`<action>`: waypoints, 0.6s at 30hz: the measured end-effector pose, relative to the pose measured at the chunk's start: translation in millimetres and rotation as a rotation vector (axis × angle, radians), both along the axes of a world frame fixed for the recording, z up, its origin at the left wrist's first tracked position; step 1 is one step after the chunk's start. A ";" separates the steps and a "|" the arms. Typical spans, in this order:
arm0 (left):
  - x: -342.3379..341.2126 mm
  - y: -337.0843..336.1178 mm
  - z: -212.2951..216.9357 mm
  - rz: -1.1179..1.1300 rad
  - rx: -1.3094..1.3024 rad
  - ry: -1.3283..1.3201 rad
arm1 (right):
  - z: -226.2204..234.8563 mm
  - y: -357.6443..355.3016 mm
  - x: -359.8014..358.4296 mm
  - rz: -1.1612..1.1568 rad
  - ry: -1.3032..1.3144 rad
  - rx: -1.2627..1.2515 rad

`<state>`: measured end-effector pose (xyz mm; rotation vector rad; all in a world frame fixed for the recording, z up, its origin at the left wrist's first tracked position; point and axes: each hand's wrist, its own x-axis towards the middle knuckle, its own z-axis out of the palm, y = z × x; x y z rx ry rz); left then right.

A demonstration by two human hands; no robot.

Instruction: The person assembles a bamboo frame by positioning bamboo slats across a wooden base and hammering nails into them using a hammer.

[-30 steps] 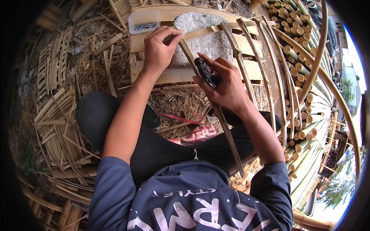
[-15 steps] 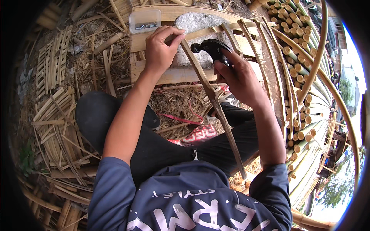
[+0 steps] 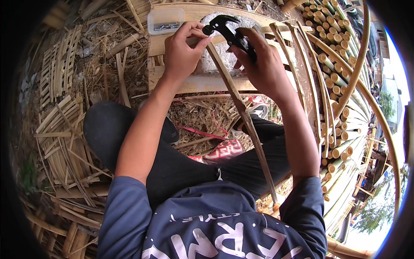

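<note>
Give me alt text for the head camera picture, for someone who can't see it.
A seated person's right hand holds a black claw hammer raised over the top end of a long bamboo strip, which the left hand pinches against a wooden frame. A small clear plastic box sits on the frame, with stacked bamboo poles to the right.

A small clear plastic box (image 3: 165, 20) of little metal bits, set on a wooden plank (image 3: 198, 83). A grey stone (image 3: 224, 47) just past it. A big stack of cut bamboo poles (image 3: 340, 82) off to the right, round ends showing. Flat bamboo strips (image 3: 64, 129) scattered on the left. Dry straw (image 3: 202, 116) and a pink string (image 3: 202, 134) near the black trousers (image 3: 172, 164).
</note>
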<state>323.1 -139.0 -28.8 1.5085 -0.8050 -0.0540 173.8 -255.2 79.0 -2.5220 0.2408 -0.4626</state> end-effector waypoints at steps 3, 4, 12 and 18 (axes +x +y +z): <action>-1.6 -1.7 0.8 -0.026 -0.026 0.065 | 3.0 2.5 3.4 -0.049 0.083 -0.115; -1.7 -2.3 0.8 -0.045 -0.052 0.096 | 3.3 2.5 3.0 -0.047 0.084 -0.115; 4.0 -0.6 -2.3 -0.021 -0.047 -0.013 | 0.1 2.6 3.8 -0.067 -0.042 -0.190; 3.1 -1.4 -1.8 -0.002 -0.038 -0.039 | 0.6 8.8 5.9 -0.051 0.066 -0.294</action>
